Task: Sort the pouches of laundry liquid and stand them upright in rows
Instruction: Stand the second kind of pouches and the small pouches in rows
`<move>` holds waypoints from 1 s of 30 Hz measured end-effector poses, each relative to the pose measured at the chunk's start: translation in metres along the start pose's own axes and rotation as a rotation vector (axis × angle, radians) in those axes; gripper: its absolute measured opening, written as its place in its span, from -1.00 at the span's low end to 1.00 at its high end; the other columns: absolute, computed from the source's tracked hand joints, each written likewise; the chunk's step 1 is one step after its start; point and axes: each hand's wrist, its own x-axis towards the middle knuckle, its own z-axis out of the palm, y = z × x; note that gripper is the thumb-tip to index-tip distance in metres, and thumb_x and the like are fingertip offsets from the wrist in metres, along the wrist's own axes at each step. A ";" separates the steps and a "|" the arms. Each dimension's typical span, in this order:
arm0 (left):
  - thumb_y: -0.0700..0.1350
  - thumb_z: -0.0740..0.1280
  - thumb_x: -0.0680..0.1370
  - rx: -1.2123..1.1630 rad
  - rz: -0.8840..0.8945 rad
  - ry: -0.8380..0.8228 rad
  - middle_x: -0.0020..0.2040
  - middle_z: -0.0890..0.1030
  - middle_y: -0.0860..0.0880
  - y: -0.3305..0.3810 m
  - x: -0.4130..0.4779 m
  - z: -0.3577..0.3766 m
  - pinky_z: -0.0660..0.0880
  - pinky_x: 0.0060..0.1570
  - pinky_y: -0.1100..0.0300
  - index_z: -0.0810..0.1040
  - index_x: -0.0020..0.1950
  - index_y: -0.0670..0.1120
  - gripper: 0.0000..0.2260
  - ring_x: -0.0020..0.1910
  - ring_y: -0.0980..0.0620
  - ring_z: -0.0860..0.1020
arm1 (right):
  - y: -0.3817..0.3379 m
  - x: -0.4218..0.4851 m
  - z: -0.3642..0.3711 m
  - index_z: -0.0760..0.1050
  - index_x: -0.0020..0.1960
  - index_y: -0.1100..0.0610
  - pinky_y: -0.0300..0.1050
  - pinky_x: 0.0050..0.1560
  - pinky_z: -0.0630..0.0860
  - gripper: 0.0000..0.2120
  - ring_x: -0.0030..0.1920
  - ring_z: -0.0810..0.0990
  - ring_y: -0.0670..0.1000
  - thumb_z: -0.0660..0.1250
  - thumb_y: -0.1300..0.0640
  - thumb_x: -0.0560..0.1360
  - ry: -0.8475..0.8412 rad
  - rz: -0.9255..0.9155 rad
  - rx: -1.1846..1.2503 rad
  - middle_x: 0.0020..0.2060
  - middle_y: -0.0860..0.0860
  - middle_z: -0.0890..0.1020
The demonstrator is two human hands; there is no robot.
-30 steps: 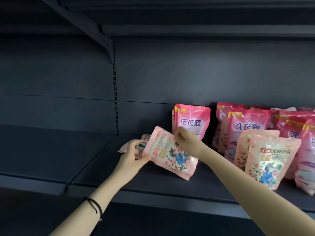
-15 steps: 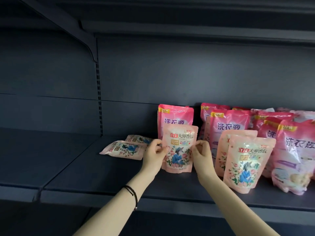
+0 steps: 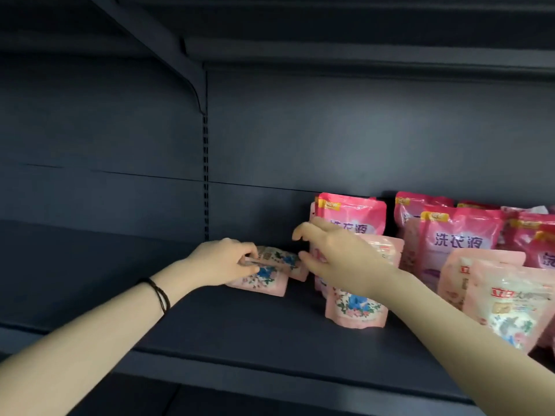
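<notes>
A pale pink floral pouch point(image 3: 356, 309) stands upright on the dark shelf point(image 3: 240, 331), in front of a deep pink pouch point(image 3: 357, 214). Left of it lie two more floral pouches; my left hand point(image 3: 223, 262) pinches the top edge of the nearer lying pouch point(image 3: 264, 279). The second lying pouch point(image 3: 295, 267) sits just behind it. My right hand point(image 3: 336, 259) hovers in front of the standing pouch's upper half, fingers spread toward the lying ones, holding nothing.
Rows of deep pink pouches point(image 3: 459, 238) and pale floral pouches point(image 3: 510, 307) stand at the right. A shelf bracket point(image 3: 192, 82) and slotted upright point(image 3: 205, 175) rise at the back. The shelf's front lip point(image 3: 270, 370) runs below my arms.
Both hands let go of the floral pouch, which now stands upright. My left hand moved left onto the lying pouch and pinched it; my right hand lifted and reached left.
</notes>
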 end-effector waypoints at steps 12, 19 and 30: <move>0.35 0.22 0.49 -0.195 -0.011 -0.206 0.32 0.48 -0.02 -0.109 0.090 0.049 0.42 0.25 0.02 0.44 0.38 0.09 -0.45 0.30 -0.02 0.40 | 0.012 0.113 0.107 0.42 0.21 0.04 -0.09 -0.14 0.46 -0.73 0.03 0.54 0.07 0.23 -0.01 0.55 -0.456 0.181 -0.136 0.06 0.00 0.48; 0.21 0.37 0.47 -0.467 -0.032 -0.263 0.12 0.51 0.01 -0.119 0.104 0.070 0.42 0.09 0.13 0.54 0.03 0.08 -0.74 0.16 0.02 0.41 | 0.022 0.120 0.130 0.43 0.21 0.05 -0.06 -0.07 0.49 -0.73 0.06 0.53 0.06 0.24 0.01 0.55 -0.533 0.248 -0.052 0.08 0.02 0.49; -0.26 0.54 0.36 -1.032 -0.042 -0.091 -0.10 0.65 -0.03 -0.105 0.095 0.029 0.57 -0.22 0.22 0.49 -0.03 -0.06 -0.69 -0.19 0.07 0.62 | 0.014 0.146 0.140 0.55 0.03 0.13 -0.06 -0.05 0.54 -0.82 -0.17 0.59 -0.03 0.19 0.10 0.58 -0.424 0.407 0.329 -0.11 -0.02 0.60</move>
